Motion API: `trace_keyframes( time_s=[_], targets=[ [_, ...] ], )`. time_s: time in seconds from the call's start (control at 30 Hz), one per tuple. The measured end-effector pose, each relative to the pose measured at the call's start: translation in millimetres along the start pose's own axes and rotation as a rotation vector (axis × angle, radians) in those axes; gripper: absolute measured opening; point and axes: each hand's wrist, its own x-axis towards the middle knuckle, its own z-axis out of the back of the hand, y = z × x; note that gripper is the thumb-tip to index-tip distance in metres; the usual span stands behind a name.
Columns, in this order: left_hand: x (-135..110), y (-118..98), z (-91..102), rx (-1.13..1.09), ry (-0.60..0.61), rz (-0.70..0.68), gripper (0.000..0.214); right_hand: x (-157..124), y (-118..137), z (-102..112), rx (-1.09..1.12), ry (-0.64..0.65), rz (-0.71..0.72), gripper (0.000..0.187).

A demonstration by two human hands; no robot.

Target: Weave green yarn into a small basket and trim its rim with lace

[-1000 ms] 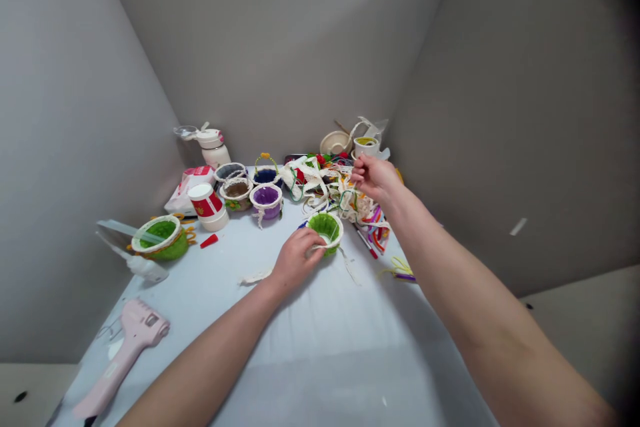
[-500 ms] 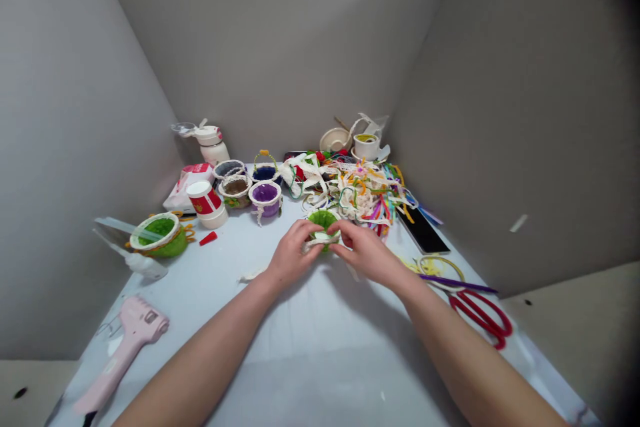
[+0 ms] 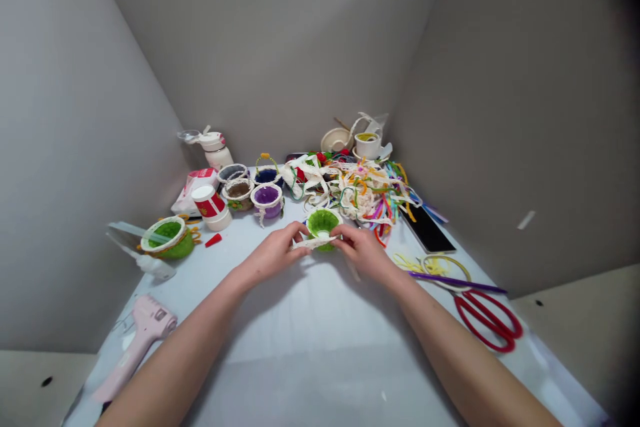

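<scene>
In the middle of the table stands a small green cup (image 3: 323, 221) with a white rim, its mouth tilted towards me. A strip of white lace trim (image 3: 314, 243) runs across the near side of the cup. My left hand (image 3: 284, 245) pinches the lace at its left end, a little away from the cup. At the cup's right side, my right hand (image 3: 361, 248) is closed, thumb and forefinger at the rim where the lace meets it. A short tail of trim (image 3: 354, 271) hangs below the right fingers.
Finished little baskets, one of them purple (image 3: 267, 200), stand at the back left. Behind the cup lies a heap of lace and cords (image 3: 360, 190). Red-handled scissors (image 3: 487, 320) and a phone (image 3: 429, 230) are at right; a pink glue gun (image 3: 143, 333) and green basket (image 3: 173, 240) at left.
My left hand has moved left, drawing the lace out from the cup. More of the green inside now shows. My right hand stays at the rim, and the view has shifted slightly.
</scene>
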Motion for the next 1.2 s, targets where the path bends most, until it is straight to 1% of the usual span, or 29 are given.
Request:
trace_keyframes(
  time_s=[0.07, 0.13, 0.23, 0.33, 0.43, 0.53, 0.67, 0.7, 0.8, 0.87, 0.97, 1.03, 1.07, 1.2],
  targets=[
    [4, -8, 6.3, -0.014, 0.034, -0.051, 0.019, 2, -5, 5, 0.034, 0.061, 0.039, 0.014],
    [10, -10, 8.6, -0.049, 0.042, -0.131, 0.017, 3, -9, 9, 0.048, 0.093, 0.063, 0.015],
    [20, -3, 4.1, -0.07, 0.014, -0.211, 0.023, 3, -12, 11, 0.053, 0.102, 0.071, 0.016],
    [23, 10, -5.8, -0.071, -0.038, -0.228, 0.028, 1, -13, 9, 0.061, 0.104, 0.066, 0.017],
    [19, 18, -15.2, -0.12, -0.124, -0.196, 0.027, 1, -10, 8, 0.048, 0.1, 0.066, 0.016],
    [12, 21, -22.4, -0.196, -0.181, -0.098, 0.023, 0, -6, 9, -0.01, 0.09, 0.046, 0.016],
    [8, 21, -29.7, -0.291, -0.211, -0.017, 0.022, -8, 2, 9, -0.162, 0.027, 0.037, 0.033],
    [8, 21, -31.0, -0.302, -0.211, -0.004, 0.022, -11, 4, 6, -0.193, 0.0, 0.057, 0.033],
    [9, 20, -33.6, -0.314, -0.215, 0.021, 0.022, -18, 9, -4, -0.245, -0.093, 0.175, 0.02],
    [8, 19, -33.5, -0.325, -0.228, 0.017, 0.022, -20, 11, -12, -0.278, -0.145, 0.244, 0.016],
    [6, 18, -30.0, -0.341, -0.244, 0.003, 0.021, -19, 11, -20, -0.313, -0.188, 0.263, 0.017],
    [5, 16, -26.1, -0.36, -0.227, -0.011, 0.021, -18, 10, -21, -0.304, -0.199, 0.242, 0.017],
    [5, 15, -24.0, -0.387, -0.199, -0.019, 0.021, -18, 9, -22, -0.293, -0.2, 0.23, 0.017],
    [7, 11, -16.7, -0.593, -0.023, -0.014, 0.021, -18, 8, -22, -0.266, -0.204, 0.208, 0.018]
  ],
)
